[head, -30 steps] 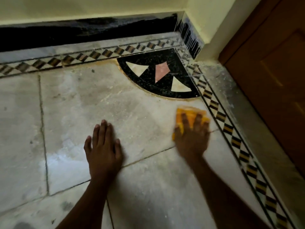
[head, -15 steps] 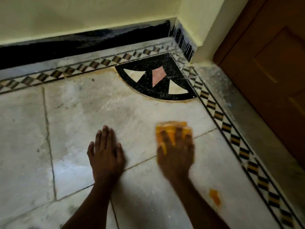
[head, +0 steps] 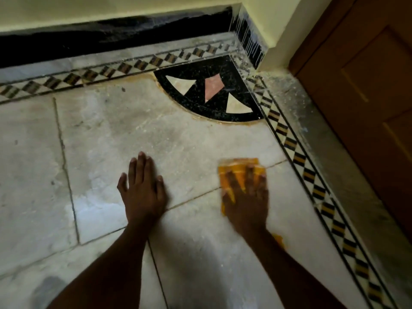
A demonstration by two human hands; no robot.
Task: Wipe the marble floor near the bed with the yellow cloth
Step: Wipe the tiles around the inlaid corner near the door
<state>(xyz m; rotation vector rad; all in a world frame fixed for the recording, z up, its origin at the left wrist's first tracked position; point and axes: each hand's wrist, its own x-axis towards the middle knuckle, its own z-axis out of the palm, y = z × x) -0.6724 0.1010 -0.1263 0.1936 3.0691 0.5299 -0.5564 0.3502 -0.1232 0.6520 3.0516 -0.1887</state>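
The yellow cloth [head: 239, 169] lies flat on the pale marble floor [head: 124, 134], right of centre. My right hand [head: 246, 201] presses down on it with fingers spread, and the hand is motion-blurred. A yellow scrap [head: 279, 239] shows beside my right wrist. To the left, my left hand [head: 142, 192] rests palm-down on the bare marble with nothing in it. No bed is in view.
A black quarter-circle inlay [head: 211, 94] fills the floor's corner. Diamond-pattern border strips [head: 312, 175] run along both walls. A black skirting [head: 111, 34] lines the far wall. A brown wooden door [head: 367, 97] stands at the right.
My right hand slid the cloth left and toward me, then back a little to the right. My left hand stayed planted. The camera shifted slightly.
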